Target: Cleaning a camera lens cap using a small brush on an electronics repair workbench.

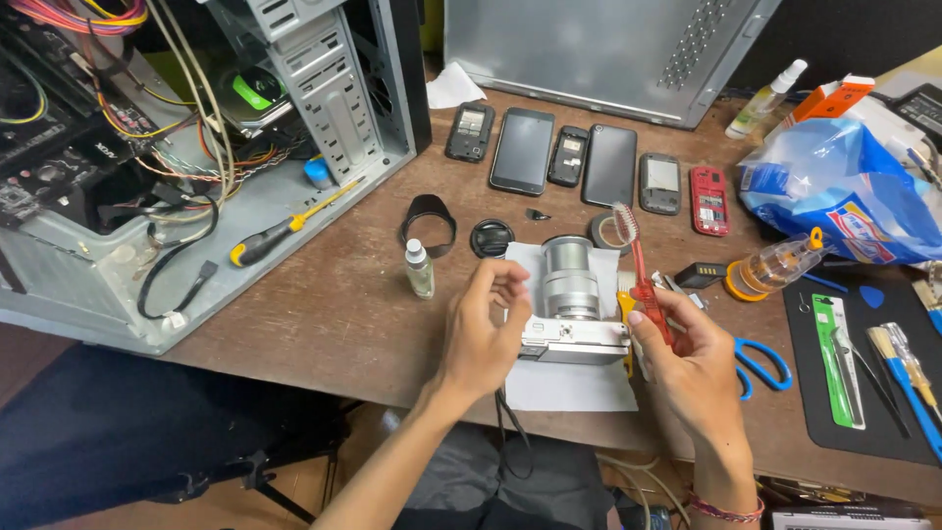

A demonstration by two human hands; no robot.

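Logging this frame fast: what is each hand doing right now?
Left hand: closed on the camera.
Right hand: closed on a red toothbrush.

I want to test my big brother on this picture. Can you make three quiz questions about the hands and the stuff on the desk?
1. True or false: the right hand holds a red toothbrush.
2. What does the left hand touch? A) silver camera B) blue-handled scissors C) yellow-handled screwdriver
3. Fill in: the small clear bottle stands to the ___ of the camera.

Key: 1 true; 2 A; 3 left.
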